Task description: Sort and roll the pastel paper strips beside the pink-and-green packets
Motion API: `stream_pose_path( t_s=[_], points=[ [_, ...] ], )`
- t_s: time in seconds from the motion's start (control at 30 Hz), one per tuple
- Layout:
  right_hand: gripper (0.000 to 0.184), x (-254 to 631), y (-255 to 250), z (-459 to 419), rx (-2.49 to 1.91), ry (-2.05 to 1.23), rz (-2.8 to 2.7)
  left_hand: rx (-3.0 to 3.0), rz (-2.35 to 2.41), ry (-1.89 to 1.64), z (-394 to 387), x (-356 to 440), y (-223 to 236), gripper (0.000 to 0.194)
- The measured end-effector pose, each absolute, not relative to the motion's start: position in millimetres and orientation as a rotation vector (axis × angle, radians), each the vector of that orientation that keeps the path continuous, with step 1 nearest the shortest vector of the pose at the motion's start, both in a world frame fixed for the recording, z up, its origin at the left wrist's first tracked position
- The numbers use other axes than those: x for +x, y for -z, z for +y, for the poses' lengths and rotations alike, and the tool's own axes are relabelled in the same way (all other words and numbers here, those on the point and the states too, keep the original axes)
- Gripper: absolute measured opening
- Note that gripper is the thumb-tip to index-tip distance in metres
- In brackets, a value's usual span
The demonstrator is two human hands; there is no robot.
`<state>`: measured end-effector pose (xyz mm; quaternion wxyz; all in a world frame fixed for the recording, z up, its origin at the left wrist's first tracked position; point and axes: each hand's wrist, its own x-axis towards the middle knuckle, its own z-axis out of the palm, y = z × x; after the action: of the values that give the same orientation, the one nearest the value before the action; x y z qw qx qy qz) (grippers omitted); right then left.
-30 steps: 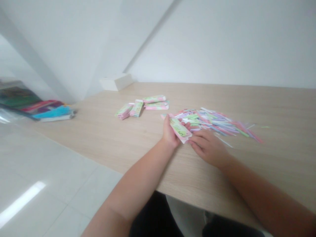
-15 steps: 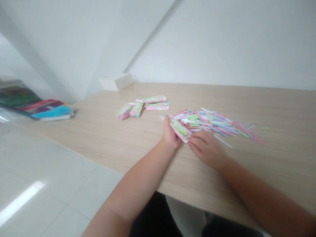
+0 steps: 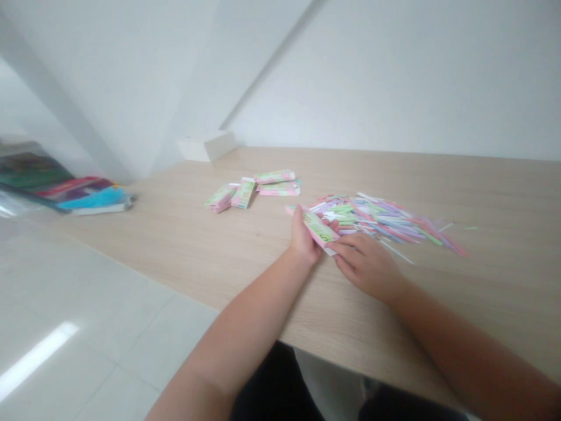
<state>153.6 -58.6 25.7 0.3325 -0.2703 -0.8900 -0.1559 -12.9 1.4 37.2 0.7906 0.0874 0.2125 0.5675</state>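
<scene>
Paper strips (image 3: 381, 225) on desk (image 3: 482, 304), bundles (image 3: 243, 193) left, packets (image 3: 87, 199) farther left

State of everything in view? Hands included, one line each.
left hand: closed around the pink-and-green paper bundle
right hand: fingers against that bundle's near end
loose pastel paper strips: spread in a flat, messy pile
four paper bundles: lying apart from the pile, not held
white box: at the table's far edge, untouched
plastic bag of coloured items: lying at the table's left end
</scene>
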Motion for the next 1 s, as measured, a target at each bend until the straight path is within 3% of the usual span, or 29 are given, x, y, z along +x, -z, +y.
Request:
stream_pose_path(
  t_s=[1.0],
  points=[
    [0.031,143,-28,-66,-0.771,0.298,-2.273,0.191,0.529,-1.252,-1,-13,-40,0.059]
  ],
)
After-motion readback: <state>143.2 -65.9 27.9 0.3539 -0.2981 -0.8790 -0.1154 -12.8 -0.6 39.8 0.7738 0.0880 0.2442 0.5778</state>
